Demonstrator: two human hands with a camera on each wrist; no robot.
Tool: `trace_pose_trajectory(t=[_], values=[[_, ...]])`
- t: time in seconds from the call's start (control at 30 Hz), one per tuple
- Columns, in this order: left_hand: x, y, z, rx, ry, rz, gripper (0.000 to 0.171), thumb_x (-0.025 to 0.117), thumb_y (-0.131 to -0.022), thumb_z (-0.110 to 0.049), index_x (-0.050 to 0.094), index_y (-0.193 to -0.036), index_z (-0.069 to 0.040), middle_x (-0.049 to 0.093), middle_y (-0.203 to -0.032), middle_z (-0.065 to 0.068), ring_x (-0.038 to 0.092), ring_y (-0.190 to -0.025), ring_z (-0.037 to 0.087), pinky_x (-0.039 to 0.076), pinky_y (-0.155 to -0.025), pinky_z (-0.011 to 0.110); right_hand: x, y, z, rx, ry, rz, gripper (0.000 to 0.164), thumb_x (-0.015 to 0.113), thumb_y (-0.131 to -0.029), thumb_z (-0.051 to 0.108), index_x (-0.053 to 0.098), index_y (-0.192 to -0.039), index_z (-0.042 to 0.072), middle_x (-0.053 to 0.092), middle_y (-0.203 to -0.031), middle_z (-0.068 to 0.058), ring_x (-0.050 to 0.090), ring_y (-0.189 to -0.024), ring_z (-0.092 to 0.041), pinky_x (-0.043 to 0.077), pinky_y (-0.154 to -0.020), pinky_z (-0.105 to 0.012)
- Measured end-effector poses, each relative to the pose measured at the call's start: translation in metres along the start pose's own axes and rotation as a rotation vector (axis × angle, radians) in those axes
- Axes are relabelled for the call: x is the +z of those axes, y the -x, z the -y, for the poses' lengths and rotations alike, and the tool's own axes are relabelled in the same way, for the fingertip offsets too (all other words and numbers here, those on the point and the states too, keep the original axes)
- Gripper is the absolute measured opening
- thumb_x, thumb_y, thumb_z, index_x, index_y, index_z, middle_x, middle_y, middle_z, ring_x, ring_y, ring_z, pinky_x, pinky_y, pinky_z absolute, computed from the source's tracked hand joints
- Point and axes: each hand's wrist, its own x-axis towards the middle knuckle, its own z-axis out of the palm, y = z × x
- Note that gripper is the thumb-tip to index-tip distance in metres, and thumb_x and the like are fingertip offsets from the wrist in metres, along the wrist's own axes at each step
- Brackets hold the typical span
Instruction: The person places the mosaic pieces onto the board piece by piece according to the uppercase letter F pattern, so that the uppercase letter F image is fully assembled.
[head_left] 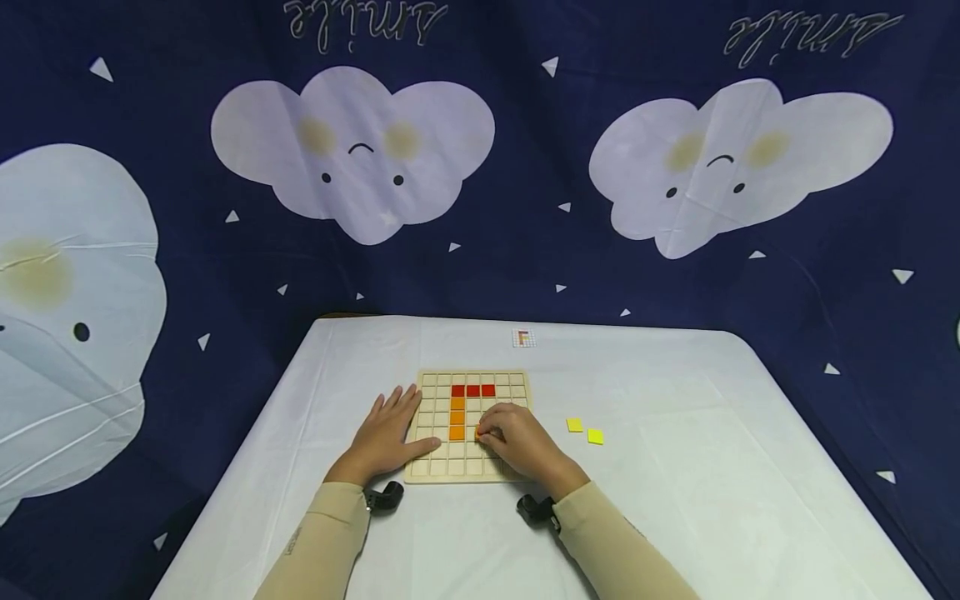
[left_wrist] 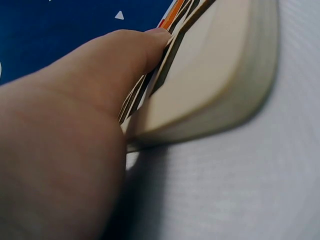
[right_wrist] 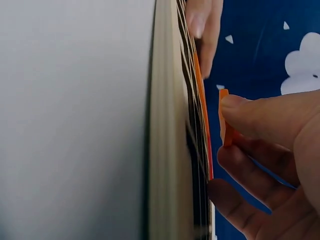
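A square wooden grid board lies on the white table. Three red tiles fill a row near its far edge, and a column of orange tiles runs toward me below the leftmost red one. My left hand rests flat on the board's left edge, fingers spread and thumb reaching over the grid. Between thumb and fingertips my right hand pinches an orange tile, held close over the board just right of the orange column. Part of the board's right side is hidden under that hand.
Two yellow tiles lie on the table right of the board. Beyond the board, near the far edge, is a small pattern card. A dark blue cloth with clouds hangs behind the table.
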Motion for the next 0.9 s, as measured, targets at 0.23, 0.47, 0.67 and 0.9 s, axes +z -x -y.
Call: trace_pose_trajectory(t=[0.23, 0.47, 0.67, 0.9], values=[[-0.001, -0.001, 0.0, 0.008, -0.002, 0.013, 0.106, 0.061, -0.093, -0.074, 0.031, -0.164, -0.001, 0.024, -0.171, 0.016, 0.014, -0.158, 0.037, 0.003, -0.126, 0.056, 0.013, -0.007, 0.017, -0.035, -0.002, 0.057, 0.005, 0.08, -0.096, 0.008, 0.082, -0.098, 0.012, 0.072, -0.108, 0.006, 0.067, -0.106, -0.012, 0.055, -0.097, -0.031], [-0.003, 0.0, -0.001, 0.007, 0.0, 0.018, 0.107, 0.061, -0.093, -0.074, 0.031, -0.164, 0.0, 0.024, -0.171, 0.016, 0.014, -0.158, 0.037, 0.003, -0.126, 0.056, 0.026, -0.013, 0.026, -0.06, 0.042, 0.033, 0.006, 0.082, -0.093, 0.007, 0.082, -0.096, 0.012, 0.073, -0.104, 0.005, 0.067, -0.104, -0.014, 0.054, -0.099, -0.034], [-0.004, 0.0, -0.001, 0.009, 0.001, 0.016, 0.106, 0.062, -0.093, -0.073, 0.032, -0.164, 0.0, 0.024, -0.171, 0.016, 0.014, -0.158, 0.037, 0.003, -0.126, 0.057, 0.034, -0.016, 0.03, -0.056, 0.077, 0.012, 0.004, 0.085, -0.092, 0.009, 0.082, -0.092, 0.012, 0.075, -0.102, 0.005, 0.068, -0.102, -0.014, 0.053, -0.1, -0.036], [-0.002, -0.001, 0.0, 0.009, 0.002, 0.016, 0.107, 0.061, -0.093, -0.074, 0.032, -0.164, 0.0, 0.024, -0.171, 0.016, 0.014, -0.158, 0.037, 0.003, -0.126, 0.056, 0.034, -0.012, 0.031, -0.104, 0.166, -0.029, 0.006, 0.087, -0.089, 0.014, 0.084, -0.084, 0.014, 0.077, -0.1, 0.006, 0.069, -0.094, -0.013, 0.054, -0.095, -0.035]])
